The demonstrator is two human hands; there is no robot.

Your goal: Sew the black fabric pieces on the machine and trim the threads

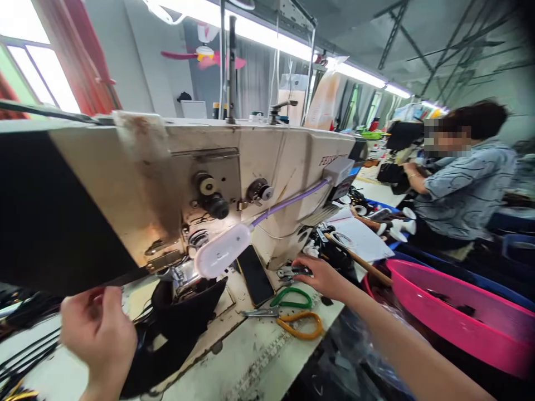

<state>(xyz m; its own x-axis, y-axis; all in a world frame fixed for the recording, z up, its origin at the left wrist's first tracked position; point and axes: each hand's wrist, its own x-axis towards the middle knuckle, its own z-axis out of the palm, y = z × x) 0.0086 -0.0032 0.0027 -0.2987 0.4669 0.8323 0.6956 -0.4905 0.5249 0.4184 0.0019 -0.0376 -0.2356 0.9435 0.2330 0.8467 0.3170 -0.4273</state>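
Observation:
A beige sewing machine [288,161] spans the view, with a lit lamp [223,250] on its front. Black fabric [179,328] lies curved under the needle area. My left hand [98,328] is raised left of the fabric, fingers curled together near the machine head's lower edge; what they hold, if anything, is hidden. On the right, my right hand [315,273] has its fingers around a small dark and metallic tool [301,270] on the table. Scissors [298,326] with green and orange handles lie just in front of it, beside a black phone [254,275].
A pink basin [460,317] stands at the right, below the table's edge. Papers [361,236], spools [403,225] and a wooden stick [370,267] lie behind my right hand. A person [463,172] works at another machine farther back.

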